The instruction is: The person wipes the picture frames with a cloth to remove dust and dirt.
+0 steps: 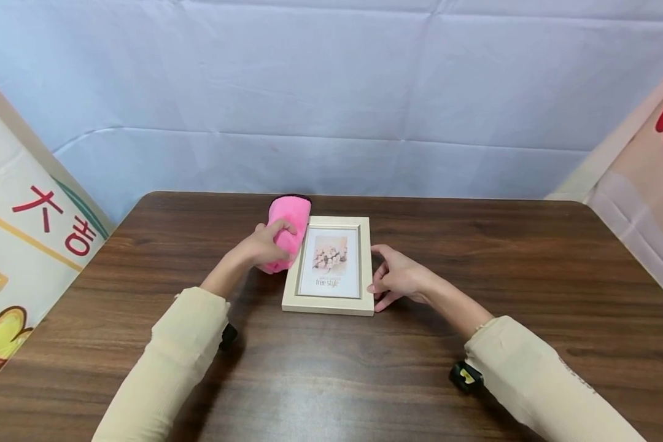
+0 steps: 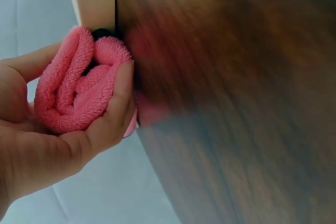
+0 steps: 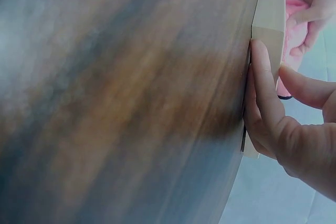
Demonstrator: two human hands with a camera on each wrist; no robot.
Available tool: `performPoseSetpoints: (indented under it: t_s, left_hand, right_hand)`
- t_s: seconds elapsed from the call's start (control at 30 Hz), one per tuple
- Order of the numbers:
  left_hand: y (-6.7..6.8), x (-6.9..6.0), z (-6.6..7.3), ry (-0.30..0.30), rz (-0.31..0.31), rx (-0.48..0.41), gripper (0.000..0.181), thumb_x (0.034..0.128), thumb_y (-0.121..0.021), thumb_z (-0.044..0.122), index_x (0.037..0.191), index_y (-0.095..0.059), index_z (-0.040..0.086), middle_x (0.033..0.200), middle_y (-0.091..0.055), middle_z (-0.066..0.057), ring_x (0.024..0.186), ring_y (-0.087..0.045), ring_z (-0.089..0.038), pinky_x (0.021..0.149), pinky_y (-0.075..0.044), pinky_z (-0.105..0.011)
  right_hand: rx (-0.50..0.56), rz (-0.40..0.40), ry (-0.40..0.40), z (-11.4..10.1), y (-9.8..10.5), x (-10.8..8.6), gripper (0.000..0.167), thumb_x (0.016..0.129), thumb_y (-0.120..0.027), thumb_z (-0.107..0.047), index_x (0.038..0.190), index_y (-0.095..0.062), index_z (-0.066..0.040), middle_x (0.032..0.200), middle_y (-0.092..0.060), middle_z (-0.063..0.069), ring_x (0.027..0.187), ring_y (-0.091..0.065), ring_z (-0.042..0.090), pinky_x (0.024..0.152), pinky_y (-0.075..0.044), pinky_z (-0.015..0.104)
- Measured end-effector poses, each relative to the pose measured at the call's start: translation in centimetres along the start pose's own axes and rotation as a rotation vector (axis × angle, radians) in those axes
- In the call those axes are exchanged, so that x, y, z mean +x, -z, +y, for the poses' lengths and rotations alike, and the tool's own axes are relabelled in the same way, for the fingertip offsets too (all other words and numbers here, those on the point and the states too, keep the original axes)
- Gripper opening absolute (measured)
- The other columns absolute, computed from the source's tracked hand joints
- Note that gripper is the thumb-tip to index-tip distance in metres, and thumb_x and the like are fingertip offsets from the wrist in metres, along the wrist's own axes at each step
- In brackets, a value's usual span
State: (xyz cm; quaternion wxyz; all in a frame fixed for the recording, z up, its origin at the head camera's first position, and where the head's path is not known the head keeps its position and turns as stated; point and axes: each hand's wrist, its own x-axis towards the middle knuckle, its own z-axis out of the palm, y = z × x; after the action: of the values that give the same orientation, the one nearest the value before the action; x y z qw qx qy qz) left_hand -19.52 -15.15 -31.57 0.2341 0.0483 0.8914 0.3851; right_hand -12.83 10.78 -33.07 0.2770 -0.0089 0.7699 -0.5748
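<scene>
A cream picture frame (image 1: 328, 307) lies flat on the wooden table, with a flower print behind its pane. My left hand (image 1: 267, 244) grips a rolled pink towel (image 1: 291, 212) at the frame's left edge. Close up in the left wrist view, fingers and thumb wrap round the fluffy towel (image 2: 79, 93), and its coils show. On the opposite side, my right hand (image 1: 400, 276) holds the frame's right edge. The right wrist view has the thumb at the upper edge of the frame (image 3: 269, 17) and the fingers along its side, low by the tabletop.
Brown wood-grain table (image 1: 331, 380) surrounds the frame. A pale cloth backdrop (image 1: 331, 110) hangs behind the far edge, and printed sheets (image 1: 27, 245) hang at both sides. A black wrist device (image 1: 466, 376) sits under the right sleeve.
</scene>
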Motion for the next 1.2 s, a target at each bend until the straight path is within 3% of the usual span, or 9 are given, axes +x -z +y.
performPoseSetpoints:
  t_s: [0.2,0.47,0.67,0.93,1.2]
  left_hand:
    - [0.3,0.4,0.3,0.013,-0.001,-0.081,0.044,0.0794,-0.063,0.001,0.117,-0.044,0.014,0.12,-0.02,-0.019,0.069,-0.054,-0.027,0.062,-0.057,-0.036]
    - [0.2,0.1,0.6,-0.002,0.048,-0.112,0.044,0.0748,-0.066,-0.001,0.113,-0.048,0.013,0.118,-0.021,-0.019,0.063,-0.053,-0.026,0.057,-0.056,-0.035]
    - [0.0,-0.1,1.4,-0.03,0.112,-0.035,0.045,0.0704,-0.066,-0.005,0.11,-0.053,0.011,0.118,-0.025,-0.021,0.067,-0.053,-0.026,0.054,-0.056,-0.033]
    - [-0.4,-0.6,3.9,-0.046,0.15,0.019,0.04,0.0728,-0.061,-0.006,0.109,-0.054,0.011,0.12,-0.024,-0.023,0.059,-0.062,-0.024,0.056,-0.057,-0.037]
    - [-1.8,-0.5,5.2,-0.042,0.168,0.181,0.039,0.0742,-0.06,-0.003,0.108,-0.055,0.014,0.127,-0.023,-0.022,0.053,-0.055,-0.021,0.048,-0.053,-0.031]
  right_hand:
    - [-0.007,-0.003,0.015,0.1,0.0,0.1,0.08,0.082,-0.055,0.015,0.143,-0.007,-0.003,0.085,-0.045,0.019,0.069,-0.056,0.027,0.06,-0.057,0.042]
    - [-0.007,-0.008,0.012,0.0,0.0,0.1,0.079,0.082,-0.055,0.015,0.143,-0.008,-0.004,0.085,-0.045,0.02,0.069,-0.056,0.028,0.061,-0.057,0.042]
    - [-0.012,-0.006,0.01,0.0,0.0,0.0,0.079,0.082,-0.055,0.015,0.143,-0.007,-0.004,0.086,-0.045,0.02,0.069,-0.056,0.028,0.061,-0.057,0.042]
    - [-0.017,-0.003,0.006,-0.2,0.1,-0.1,0.08,0.083,-0.055,0.015,0.143,-0.006,-0.004,0.086,-0.045,0.02,0.07,-0.056,0.027,0.061,-0.057,0.042]
    - [-0.019,0.001,-0.004,-0.1,0.0,0.0,0.08,0.082,-0.055,0.015,0.143,-0.007,-0.005,0.087,-0.045,0.019,0.07,-0.056,0.027,0.06,-0.057,0.042]
